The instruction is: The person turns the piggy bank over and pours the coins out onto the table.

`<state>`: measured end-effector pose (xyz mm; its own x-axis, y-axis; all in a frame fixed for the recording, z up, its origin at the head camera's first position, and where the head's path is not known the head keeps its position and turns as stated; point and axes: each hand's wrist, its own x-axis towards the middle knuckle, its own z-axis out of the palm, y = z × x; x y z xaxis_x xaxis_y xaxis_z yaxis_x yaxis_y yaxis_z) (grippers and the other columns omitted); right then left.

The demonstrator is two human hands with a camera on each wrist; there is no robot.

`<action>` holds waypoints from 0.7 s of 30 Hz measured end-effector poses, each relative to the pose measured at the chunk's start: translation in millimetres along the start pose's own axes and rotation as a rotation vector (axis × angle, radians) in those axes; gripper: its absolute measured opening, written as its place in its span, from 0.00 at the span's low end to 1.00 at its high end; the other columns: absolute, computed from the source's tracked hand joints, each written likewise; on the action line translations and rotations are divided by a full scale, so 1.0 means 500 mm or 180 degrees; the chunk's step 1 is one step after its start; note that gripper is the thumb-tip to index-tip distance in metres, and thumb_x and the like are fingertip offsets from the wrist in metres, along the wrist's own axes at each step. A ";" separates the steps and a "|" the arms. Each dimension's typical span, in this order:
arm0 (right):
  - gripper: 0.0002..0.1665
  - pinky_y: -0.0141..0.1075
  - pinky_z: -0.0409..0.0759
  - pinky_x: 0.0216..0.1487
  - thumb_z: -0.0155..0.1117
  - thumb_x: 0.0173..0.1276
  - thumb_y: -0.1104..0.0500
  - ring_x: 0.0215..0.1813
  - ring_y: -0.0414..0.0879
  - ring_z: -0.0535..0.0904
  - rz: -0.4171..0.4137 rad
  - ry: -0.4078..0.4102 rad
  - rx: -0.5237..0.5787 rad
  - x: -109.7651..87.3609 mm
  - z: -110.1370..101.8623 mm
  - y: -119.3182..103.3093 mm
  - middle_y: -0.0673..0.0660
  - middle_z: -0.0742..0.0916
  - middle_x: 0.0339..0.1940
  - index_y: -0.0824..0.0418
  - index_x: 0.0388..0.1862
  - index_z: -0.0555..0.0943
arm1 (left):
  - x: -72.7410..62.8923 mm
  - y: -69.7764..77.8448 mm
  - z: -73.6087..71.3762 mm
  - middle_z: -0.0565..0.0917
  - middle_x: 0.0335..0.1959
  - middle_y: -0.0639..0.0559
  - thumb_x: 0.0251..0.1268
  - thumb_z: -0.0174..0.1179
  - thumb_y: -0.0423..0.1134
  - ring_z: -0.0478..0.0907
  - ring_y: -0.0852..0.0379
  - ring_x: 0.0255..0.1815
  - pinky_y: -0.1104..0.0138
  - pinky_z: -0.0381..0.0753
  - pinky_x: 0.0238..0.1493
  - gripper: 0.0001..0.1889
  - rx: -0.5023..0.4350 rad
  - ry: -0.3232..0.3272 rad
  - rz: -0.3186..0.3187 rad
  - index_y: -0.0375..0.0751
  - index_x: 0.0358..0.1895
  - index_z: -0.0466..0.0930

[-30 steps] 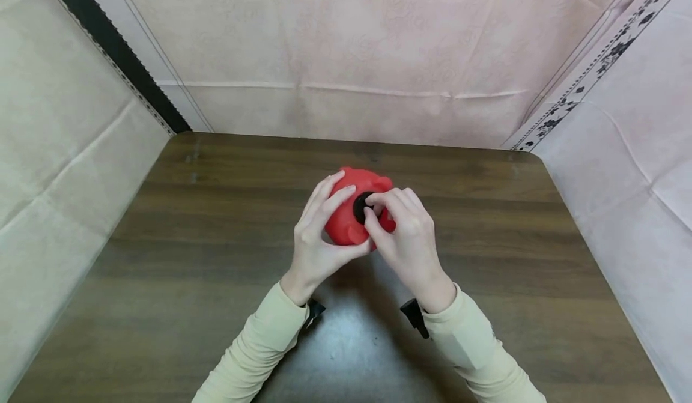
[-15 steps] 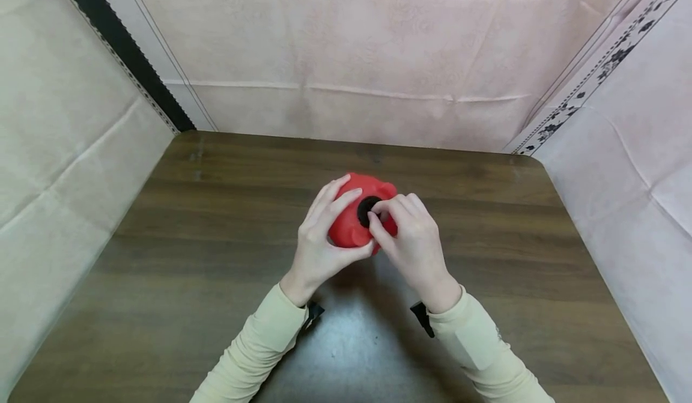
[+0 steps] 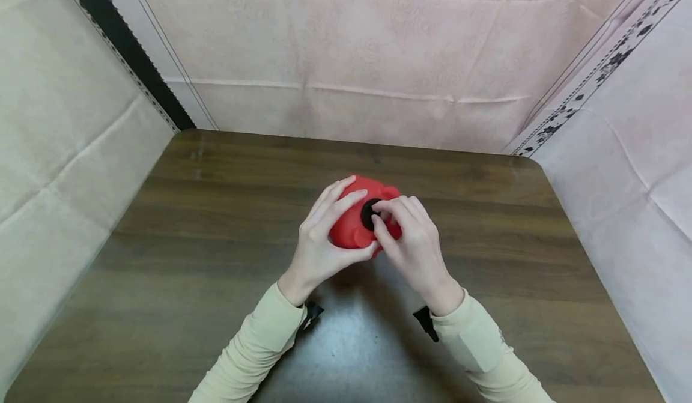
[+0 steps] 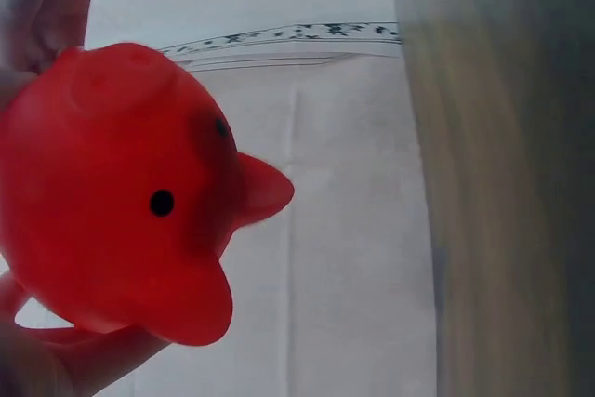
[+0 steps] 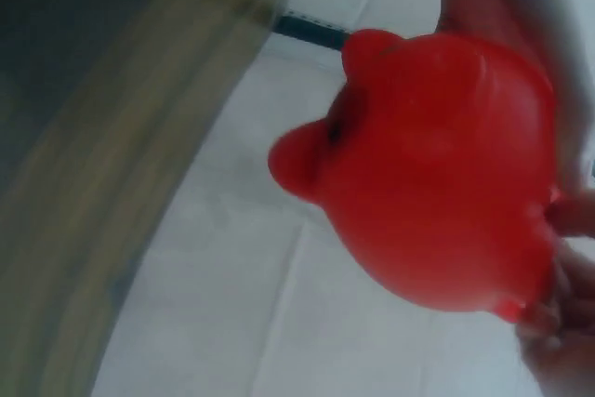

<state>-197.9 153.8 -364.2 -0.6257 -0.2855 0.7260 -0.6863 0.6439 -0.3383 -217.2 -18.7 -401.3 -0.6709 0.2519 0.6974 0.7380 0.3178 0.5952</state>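
Note:
A red pig-shaped piggy bank (image 3: 346, 226) is held up over the table with its underside and stubby feet facing the head camera. My left hand (image 3: 316, 238) grips it around the left side, fingers over the top and thumb along the lower edge. A round black stopper (image 3: 368, 215) sits in the belly, and thumb and index finger of my right hand (image 3: 416, 244) pinch at it, covering its right part. In the left wrist view the pig's snout (image 4: 121, 81), ears and black eyes show. The right wrist view has the piggy bank (image 5: 446, 174) from its side.
A brown wood-grain table (image 3: 227, 223) lies beneath both hands. Pale cloth walls (image 3: 378, 48) rise behind it and at both sides. Dark camera mounts (image 3: 427, 323) stick out at the wrists.
In the head view, the piggy bank and both hands have shifted slightly right and down. The view itself has moved a little too. Both hands keep their hold.

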 end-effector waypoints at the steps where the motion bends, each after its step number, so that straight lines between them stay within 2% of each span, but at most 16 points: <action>1: 0.11 0.33 0.77 0.33 0.70 0.56 0.70 0.36 0.46 0.74 -0.0044 0.0036 0.0041 -0.001 0.000 0.000 0.57 0.83 0.31 0.67 0.39 0.81 | 0.002 0.003 -0.003 0.71 0.68 0.47 0.43 0.77 0.37 0.67 0.51 0.69 0.58 0.84 0.53 0.38 -0.0035 -0.0053 -0.0022 0.46 0.63 0.73; 4: 0.10 0.33 0.77 0.35 0.67 0.56 0.72 0.37 0.46 0.74 -0.0253 0.0045 0.0158 0.001 -0.004 0.004 0.57 0.83 0.32 0.67 0.38 0.81 | 0.006 0.010 -0.015 0.71 0.69 0.49 0.44 0.76 0.37 0.68 0.54 0.68 0.59 0.84 0.52 0.38 -0.0148 -0.0214 -0.0122 0.48 0.64 0.73; 8: 0.10 0.29 0.72 0.36 0.66 0.56 0.73 0.36 0.45 0.72 -0.0482 -0.0083 0.0390 0.009 -0.012 0.014 0.56 0.84 0.32 0.66 0.37 0.82 | 0.010 0.016 -0.028 0.71 0.69 0.53 0.45 0.76 0.38 0.70 0.56 0.67 0.62 0.85 0.50 0.38 -0.0276 -0.0404 -0.0289 0.51 0.65 0.73; 13: 0.09 0.27 0.69 0.35 0.67 0.56 0.72 0.34 0.43 0.71 -0.0472 -0.0213 0.0483 0.017 -0.023 0.020 0.53 0.83 0.29 0.64 0.36 0.82 | 0.016 0.016 -0.033 0.70 0.69 0.53 0.46 0.76 0.38 0.71 0.57 0.66 0.63 0.85 0.50 0.39 -0.0381 -0.0549 -0.0382 0.51 0.66 0.71; 17: 0.09 0.27 0.70 0.32 0.70 0.54 0.70 0.33 0.41 0.71 -0.0330 -0.0260 0.0158 0.013 -0.025 0.018 0.51 0.81 0.25 0.62 0.33 0.82 | 0.015 0.014 -0.029 0.70 0.70 0.54 0.47 0.75 0.40 0.69 0.57 0.67 0.63 0.85 0.50 0.38 -0.0281 -0.0631 -0.0463 0.54 0.67 0.71; 21: 0.06 0.30 0.73 0.30 0.69 0.57 0.68 0.31 0.42 0.71 -0.0360 -0.0308 -0.0258 0.007 -0.021 0.013 0.51 0.81 0.25 0.62 0.32 0.81 | 0.008 0.012 -0.020 0.69 0.71 0.55 0.48 0.75 0.43 0.69 0.57 0.67 0.64 0.85 0.49 0.39 -0.0204 -0.0719 -0.0653 0.58 0.67 0.70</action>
<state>-200.7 164.6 -357.5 -0.5817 -0.4239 0.6942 -0.7245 0.6579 -0.2054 -214.7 -25.1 -390.9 -0.8001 0.3875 0.4580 0.5837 0.3266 0.7433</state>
